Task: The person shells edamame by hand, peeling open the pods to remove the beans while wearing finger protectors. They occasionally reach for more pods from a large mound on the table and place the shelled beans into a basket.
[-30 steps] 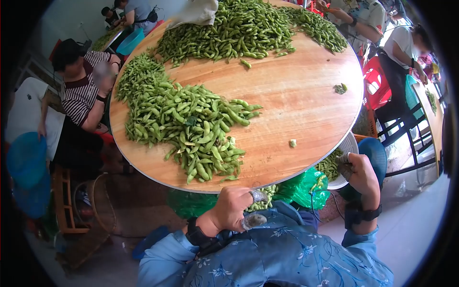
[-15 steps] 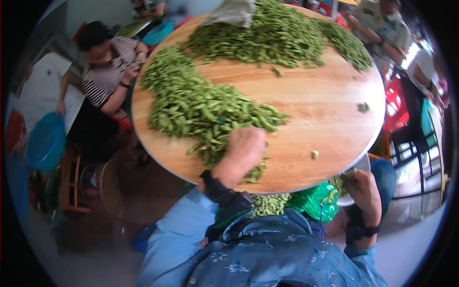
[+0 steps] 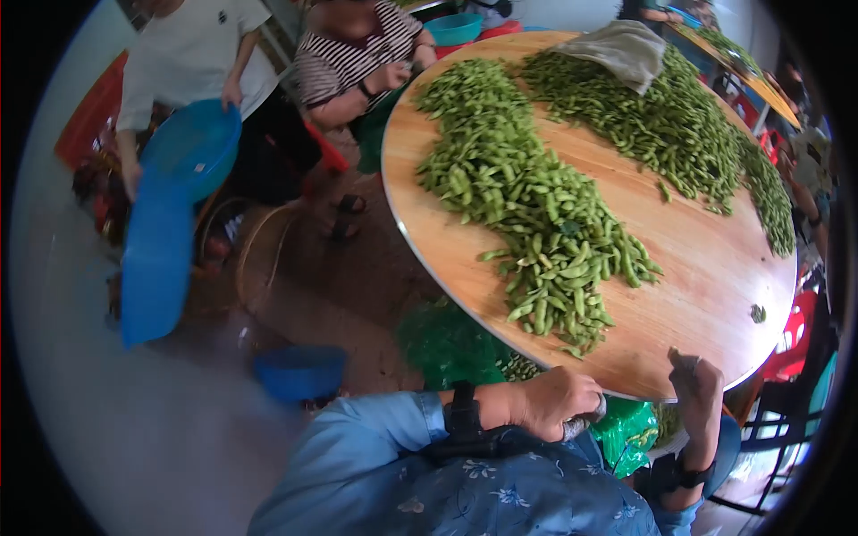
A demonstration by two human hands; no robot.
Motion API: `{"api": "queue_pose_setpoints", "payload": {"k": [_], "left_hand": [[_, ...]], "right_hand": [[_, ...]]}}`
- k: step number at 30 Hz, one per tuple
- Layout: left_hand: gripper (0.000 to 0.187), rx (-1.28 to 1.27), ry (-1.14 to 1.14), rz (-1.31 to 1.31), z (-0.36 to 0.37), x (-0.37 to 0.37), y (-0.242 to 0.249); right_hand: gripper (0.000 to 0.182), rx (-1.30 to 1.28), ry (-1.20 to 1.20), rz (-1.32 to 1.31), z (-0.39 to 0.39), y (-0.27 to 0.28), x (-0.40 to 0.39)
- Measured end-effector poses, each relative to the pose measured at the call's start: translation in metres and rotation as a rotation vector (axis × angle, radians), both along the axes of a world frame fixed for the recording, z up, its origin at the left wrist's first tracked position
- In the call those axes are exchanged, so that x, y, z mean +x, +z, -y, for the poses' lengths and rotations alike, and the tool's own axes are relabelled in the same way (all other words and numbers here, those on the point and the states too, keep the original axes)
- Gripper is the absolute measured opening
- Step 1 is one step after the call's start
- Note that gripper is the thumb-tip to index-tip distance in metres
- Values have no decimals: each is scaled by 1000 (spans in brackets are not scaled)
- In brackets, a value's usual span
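My left hand is curled closed just below the near edge of the round wooden table. Greyish bands or covers show on its fingers, and whatever they grip is hidden. At the table's rim, to the right, my right hand has its fingers bent together around a dark greyish bit at the tips, too small to name. A heap of green soybean pods lies on the table, ahead of my left hand. A shiny green plastic bag hangs beneath the rim between my hands.
A larger pod pile with a grey cloth covers the far side. At left, a person in white holds a blue basin above another blue container. A blue tub stands on the floor. Someone in stripes sits by the table.
My view has swung left. My left hand has left the pod heap and come back to the table's near edge. The right hand has risen to the rim.
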State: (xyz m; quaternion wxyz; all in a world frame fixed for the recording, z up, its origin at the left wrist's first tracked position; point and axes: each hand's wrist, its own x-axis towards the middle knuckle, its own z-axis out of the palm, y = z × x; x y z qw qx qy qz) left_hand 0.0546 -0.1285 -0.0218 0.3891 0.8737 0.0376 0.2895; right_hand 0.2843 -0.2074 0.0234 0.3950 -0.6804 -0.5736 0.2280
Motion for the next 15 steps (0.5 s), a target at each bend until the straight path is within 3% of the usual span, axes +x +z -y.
{"api": "queue_pose_setpoints", "payload": {"k": [4,7,10,11,15], "left_hand": [[17,6,-25,5,10,-4,-8],[24,-14,87,-38,11,-9,-3],[32,-55,136,-127,14,-12,0],[32,-82,130,-79,14,-13,2],[30,-89,81,69,11,-17,2]], "right_hand": [[29,-161,23,101,-52,7,-25],[35,-109,41,482,-86,6,-37],[29,15,54,537,-112,-13,-38],[20,-8,42,598,-115,-10,-37],[16,-43,81,809,-122,-12,-30]]}}
